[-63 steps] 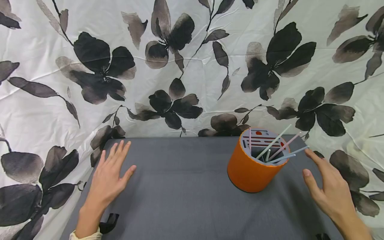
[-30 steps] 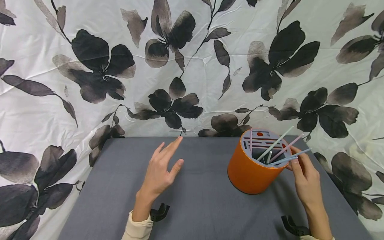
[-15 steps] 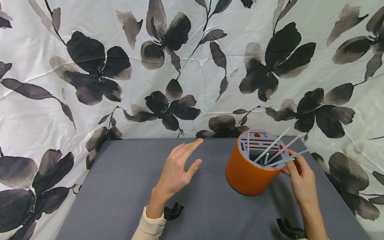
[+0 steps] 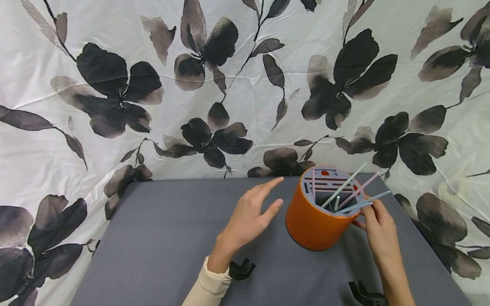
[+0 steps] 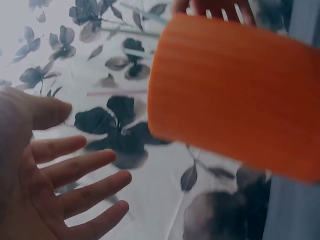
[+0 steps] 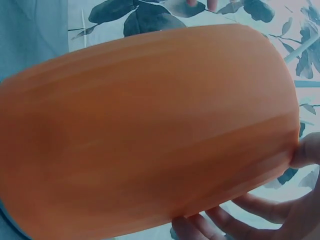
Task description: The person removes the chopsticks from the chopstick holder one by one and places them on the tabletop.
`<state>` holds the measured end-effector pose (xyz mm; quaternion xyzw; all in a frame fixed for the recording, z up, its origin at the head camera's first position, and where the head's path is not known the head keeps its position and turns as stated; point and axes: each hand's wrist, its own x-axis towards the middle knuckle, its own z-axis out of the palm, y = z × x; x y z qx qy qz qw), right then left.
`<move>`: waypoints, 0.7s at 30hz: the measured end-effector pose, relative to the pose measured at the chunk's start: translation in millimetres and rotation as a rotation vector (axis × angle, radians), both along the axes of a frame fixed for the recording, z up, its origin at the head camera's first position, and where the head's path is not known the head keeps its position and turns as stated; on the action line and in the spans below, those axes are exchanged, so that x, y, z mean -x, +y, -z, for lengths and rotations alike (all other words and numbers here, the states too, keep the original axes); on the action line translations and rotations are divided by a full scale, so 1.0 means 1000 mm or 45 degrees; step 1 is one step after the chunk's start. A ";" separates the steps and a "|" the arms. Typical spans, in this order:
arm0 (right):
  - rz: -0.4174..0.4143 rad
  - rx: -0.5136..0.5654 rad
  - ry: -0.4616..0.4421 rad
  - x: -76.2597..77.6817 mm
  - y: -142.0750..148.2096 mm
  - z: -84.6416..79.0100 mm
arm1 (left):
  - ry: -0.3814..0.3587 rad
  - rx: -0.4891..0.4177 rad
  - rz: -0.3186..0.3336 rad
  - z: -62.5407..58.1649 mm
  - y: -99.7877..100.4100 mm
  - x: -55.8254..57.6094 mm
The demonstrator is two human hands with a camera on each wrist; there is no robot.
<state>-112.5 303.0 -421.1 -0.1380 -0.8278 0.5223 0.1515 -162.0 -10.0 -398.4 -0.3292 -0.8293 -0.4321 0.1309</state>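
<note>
With the right grip (image 4: 380, 231), held the orange container (image 4: 315, 229) high on its right side, toward the far right of the gray surface (image 4: 180, 231); saw pale sticks (image 4: 346, 183) poking out of its top; had the left grip (image 4: 249, 214) loosely extended, apart, just left of it

Plain dark-grey tabletop (image 4: 164, 242) beneath left hand (image 4: 249, 216) and right hand (image 4: 380, 231); straight far edge just beyond left hand's fingertips. White cloth (image 4: 264, 106) upright like wall beyond both hands, also showing past table edges: well left of left hand, near right of right hand. Print: black and brownish-grey flowers (image 4: 118, 95), leaves (image 4: 273, 70), thin stems. Shallow creases throughout. Light diffuse; soft shadow (image 4: 349, 250) on tabletop, just left of right hand.
</note>
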 end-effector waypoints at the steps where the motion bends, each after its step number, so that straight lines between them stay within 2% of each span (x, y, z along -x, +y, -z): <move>1: 0.004 -0.002 -0.008 0.000 -0.001 -0.001 | -0.041 -0.014 0.023 -0.001 0.004 0.000; 6: -0.001 0.029 -0.037 0.001 0.000 0.000 | -0.212 -0.133 0.195 -0.006 0.023 0.003; 10: -0.030 0.063 -0.047 0.002 0.004 0.001 | -0.277 -0.193 0.302 -0.007 0.039 0.004; 15: -0.043 0.095 -0.035 0.003 0.004 0.002 | -0.290 -0.191 0.322 -0.008 0.052 0.005; 21: 0.028 0.087 -0.034 0.003 -0.003 0.002 | -0.341 -0.292 0.314 -0.008 0.059 0.009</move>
